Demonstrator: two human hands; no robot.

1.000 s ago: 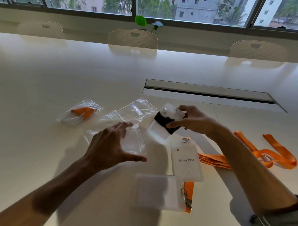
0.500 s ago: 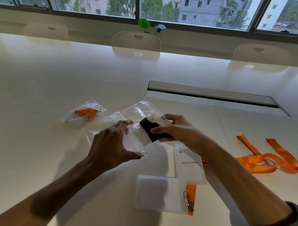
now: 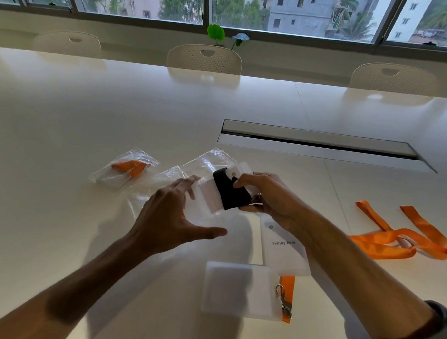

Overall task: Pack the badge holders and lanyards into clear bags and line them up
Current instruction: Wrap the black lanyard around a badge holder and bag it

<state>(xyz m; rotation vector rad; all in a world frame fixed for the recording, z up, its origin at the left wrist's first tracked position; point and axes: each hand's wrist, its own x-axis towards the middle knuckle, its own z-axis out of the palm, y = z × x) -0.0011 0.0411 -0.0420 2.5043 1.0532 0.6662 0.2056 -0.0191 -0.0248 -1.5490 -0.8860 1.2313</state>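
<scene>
My right hand (image 3: 269, 196) grips a badge holder wrapped with a black lanyard (image 3: 229, 192), held just above the table. My left hand (image 3: 172, 218) hovers with fingers spread over an empty clear bag (image 3: 166, 182), fingertips touching the holder's white end. Another empty clear bag (image 3: 212, 161) lies behind. A packed clear bag with an orange lanyard (image 3: 126, 169) lies to the left. Two more badge holders lie near me: one labelled "Skinny Pete" (image 3: 284, 245) and a blank one (image 3: 238, 289) with an orange strap and clip (image 3: 286, 298).
A loose orange lanyard (image 3: 402, 239) lies on the white table (image 3: 66, 128) to the right. A long cable slot (image 3: 319, 144) runs across the table's middle. Three white chairs stand at the far edge, below the windows.
My right hand has carried the black-wrapped holder left and toward my left hand. My left hand has lifted slightly over the clear bag, and its fingers now meet the holder.
</scene>
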